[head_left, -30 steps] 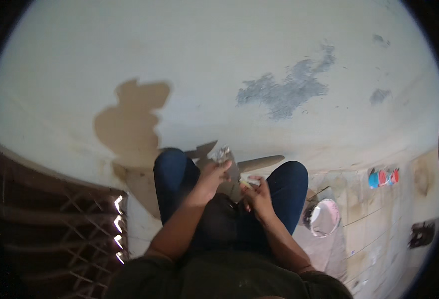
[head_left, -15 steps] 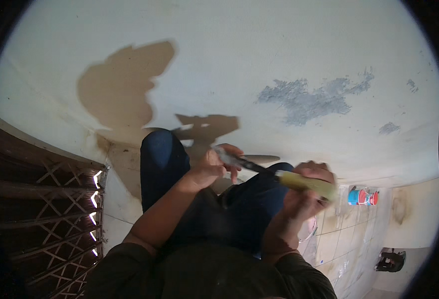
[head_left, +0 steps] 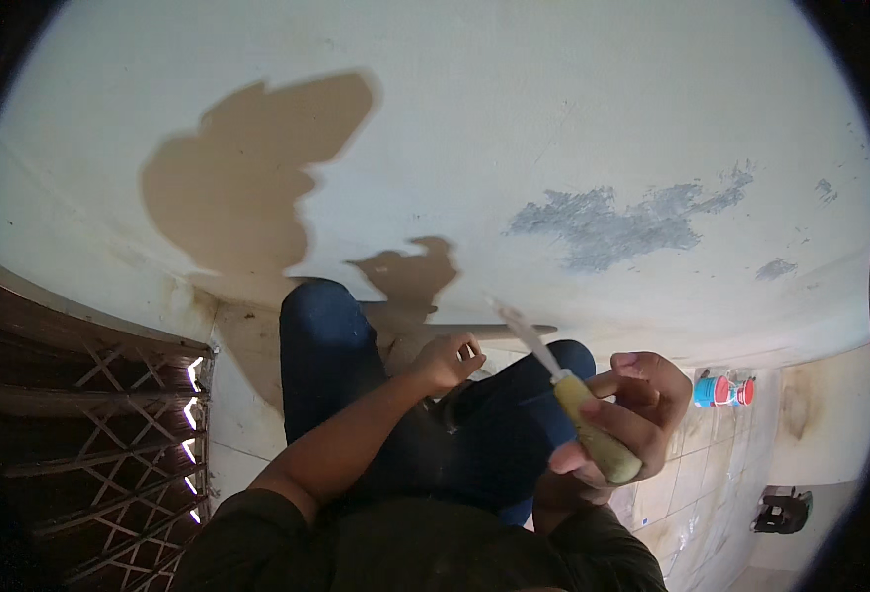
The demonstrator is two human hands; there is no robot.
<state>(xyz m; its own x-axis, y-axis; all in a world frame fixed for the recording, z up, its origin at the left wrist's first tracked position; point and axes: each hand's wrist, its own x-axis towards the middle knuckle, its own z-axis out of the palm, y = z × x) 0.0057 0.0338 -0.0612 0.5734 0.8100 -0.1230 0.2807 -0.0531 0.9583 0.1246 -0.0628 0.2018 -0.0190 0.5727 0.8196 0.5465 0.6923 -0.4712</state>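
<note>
I am sitting low with my knees in dark blue trousers [head_left: 326,365] up in front of me, facing a big pale cream wall [head_left: 514,128].

My right hand [head_left: 627,419] is wrapped tight around the fat yellow handle of a thin putty knife with a pale metal blade [head_left: 568,390]. My fingers are curled all the way round it and my thumb lies along the handle. The blade points up toward 11 o'clock from my fist, so the tip sits over my right knee, near the bottom of the wall.

My left hand [head_left: 445,360] is at about 9 o'clock from the knife, just above my lap. Its fingers are bent in close, like a pinch, but I cannot tell if anything small is between them.

There is a rough grey patch [head_left: 617,217] on the wall at about 1 o'clock from the knife. Low on the tiled floor at 3 o'clock stands a small blue and red tub [head_left: 723,391]. A dark wooden lattice gate [head_left: 89,434] is far off at 9 o'clock.

To do this bit well, I think I should keep my grip firm but not stiff, hold the blade flat and low, and keep my left fingers away from the thin edge. I should turn my wrist slowly so the tip does not poke my knee.
</note>
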